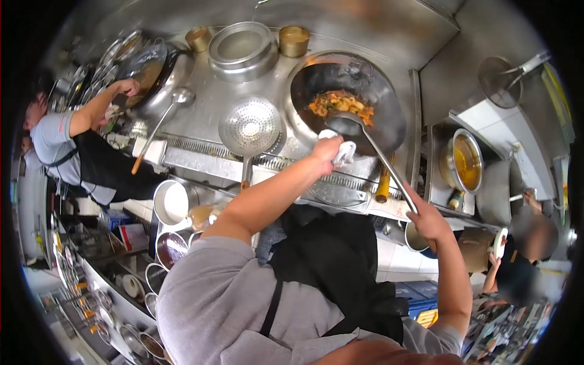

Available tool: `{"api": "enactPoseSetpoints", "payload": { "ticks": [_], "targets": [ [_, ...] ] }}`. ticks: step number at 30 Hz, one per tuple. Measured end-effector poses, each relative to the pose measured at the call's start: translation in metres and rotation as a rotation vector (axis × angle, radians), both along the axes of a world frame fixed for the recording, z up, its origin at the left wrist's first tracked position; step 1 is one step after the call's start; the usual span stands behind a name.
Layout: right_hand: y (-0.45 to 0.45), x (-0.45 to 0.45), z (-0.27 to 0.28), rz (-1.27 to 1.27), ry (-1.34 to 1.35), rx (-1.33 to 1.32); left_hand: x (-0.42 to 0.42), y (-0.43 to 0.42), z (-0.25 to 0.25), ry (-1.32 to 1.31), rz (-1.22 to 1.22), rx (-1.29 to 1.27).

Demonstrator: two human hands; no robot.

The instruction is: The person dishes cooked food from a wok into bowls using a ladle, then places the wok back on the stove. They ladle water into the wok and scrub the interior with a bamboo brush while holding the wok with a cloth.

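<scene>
a perforated strainer [249,125] lies near a wooden-handled ladle [157,132]; behind them, stacked metal pans [239,68] sit between two brassy pots [294,44]. a steel bowl [448,161] holds yellow liquid [468,161]. one co-worker [58,134] wears a black apron [106,167].

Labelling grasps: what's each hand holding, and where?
Left hand: white cloth, bunched at the wok's near rim. Right hand: ladle, near its handle's end.

The person wears a heathered grey short-sleeved shirt [207,292] and a black bib apron [331,255] with narrow black straps.
</scene>
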State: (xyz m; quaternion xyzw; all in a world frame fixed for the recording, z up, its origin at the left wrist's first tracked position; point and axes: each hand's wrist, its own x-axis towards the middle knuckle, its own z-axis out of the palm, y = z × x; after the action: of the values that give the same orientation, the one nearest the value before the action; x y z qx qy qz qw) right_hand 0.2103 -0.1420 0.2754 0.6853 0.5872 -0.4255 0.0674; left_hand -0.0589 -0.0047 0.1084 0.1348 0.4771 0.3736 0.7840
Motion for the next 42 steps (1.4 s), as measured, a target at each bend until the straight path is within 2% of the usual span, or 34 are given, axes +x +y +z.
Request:
{"api": "enactPoseSetpoints", "payload": {
  "ticks": [2, 3, 5, 6, 7, 8, 10, 12, 13, 14, 16, 20, 21, 23, 26, 28, 30, 32, 33, 34, 35, 37, 38, 39, 40, 41, 42],
  "targets": [
    [0.019, 0.001, -0.052, 0.226, -0.165, 0.277, 0.003, 0.029, -0.042, 0.026, -0.063, 0.013],
    [0.029, -0.005, -0.072, 0.251, -0.244, 0.307, 0.006, 0.029, -0.063, 0.017, -0.078, 0.02],
    [0.042, -0.019, -0.107, 0.268, -0.382, 0.37, 0.009, 0.017, -0.1, -0.104, 0.068, 0.208],
    [0.045, -0.025, -0.117, 0.261, -0.437, 0.398, 0.013, -0.004, -0.114, -0.146, 0.156, 0.29],
    [0.042, -0.032, -0.114, 0.261, -0.502, 0.421, 0.014, -0.023, -0.136, 0.003, 0.18, 0.298],
    [0.033, -0.036, -0.107, 0.233, -0.508, 0.472, 0.01, -0.045, -0.146, -0.056, 0.186, 0.319],
    [0.013, -0.037, -0.077, 0.209, -0.406, 0.477, -0.002, -0.082, -0.076, -0.019, 0.279, 0.181],
    [-0.008, -0.02, -0.056, 0.18, -0.237, 0.431, -0.007, -0.064, -0.072, -0.079, 0.249, 0.261],
    [-0.015, -0.016, -0.04, 0.11, -0.214, 0.305, -0.012, -0.044, -0.048, -0.098, 0.254, 0.179],
    [-0.023, -0.007, -0.037, 0.121, -0.138, 0.312, -0.013, -0.026, -0.032, -0.09, 0.248, 0.076],
    [-0.038, 0.0, -0.034, 0.142, -0.089, 0.362, -0.016, -0.004, -0.014, -0.059, 0.085, 0.011],
    [-0.054, 0.013, -0.051, 0.056, -0.052, 0.398, 0.022, 0.03, -0.054, -0.013, 0.156, 0.087],
    [-0.058, 0.014, -0.058, 0.02, -0.021, 0.476, 0.029, 0.034, -0.062, 0.005, 0.194, 0.117],
    [-0.063, 0.008, -0.056, -0.19, 0.099, 0.399, 0.043, 0.041, -0.089, 0.016, 0.198, 0.147],
    [-0.065, 0.015, -0.065, -0.297, 0.116, 0.346, 0.051, 0.041, -0.079, -0.008, 0.209, 0.165],
    [-0.064, 0.031, -0.079, -0.249, 0.124, 0.411, 0.054, 0.036, -0.069, -0.035, 0.208, 0.138],
    [-0.054, 0.038, -0.085, -0.259, 0.135, 0.34, 0.052, 0.033, -0.068, -0.155, 0.205, -0.011],
    [-0.04, 0.041, -0.086, -0.274, 0.163, 0.279, 0.051, 0.038, -0.061, -0.157, 0.194, -0.038],
    [-0.027, 0.039, -0.081, -0.334, 0.178, 0.124, 0.051, 0.043, -0.057, -0.158, 0.209, -0.051],
    [-0.023, 0.051, -0.099, -0.325, 0.192, 0.126, 0.053, 0.044, -0.054, -0.165, 0.221, -0.068],
    [-0.023, 0.068, -0.13, -0.26, 0.222, 0.181, 0.053, 0.058, -0.082, -0.154, 0.163, -0.031],
    [-0.029, 0.096, -0.191, -0.183, 0.294, 0.211, 0.047, 0.063, -0.106, -0.178, 0.158, -0.049],
    [-0.032, 0.097, -0.199, -0.199, 0.349, 0.15, 0.043, 0.052, -0.101, -0.103, 0.196, -0.058],
    [-0.034, 0.099, -0.207, -0.217, 0.401, 0.088, 0.035, 0.044, -0.11, -0.076, 0.115, -0.027],
    [-0.038, 0.096, -0.203, -0.244, 0.493, 0.019, 0.035, 0.023, -0.087, 0.016, 0.143, 0.073],
    [-0.043, 0.095, -0.197, -0.352, 0.489, 0.07, 0.013, 0.025, -0.122, -0.123, 0.069, 0.078],
    [-0.049, 0.092, -0.187, -0.311, 0.527, 0.1, 0.0, 0.007, -0.107, -0.107, 0.05, 0.14]
  ]
}}
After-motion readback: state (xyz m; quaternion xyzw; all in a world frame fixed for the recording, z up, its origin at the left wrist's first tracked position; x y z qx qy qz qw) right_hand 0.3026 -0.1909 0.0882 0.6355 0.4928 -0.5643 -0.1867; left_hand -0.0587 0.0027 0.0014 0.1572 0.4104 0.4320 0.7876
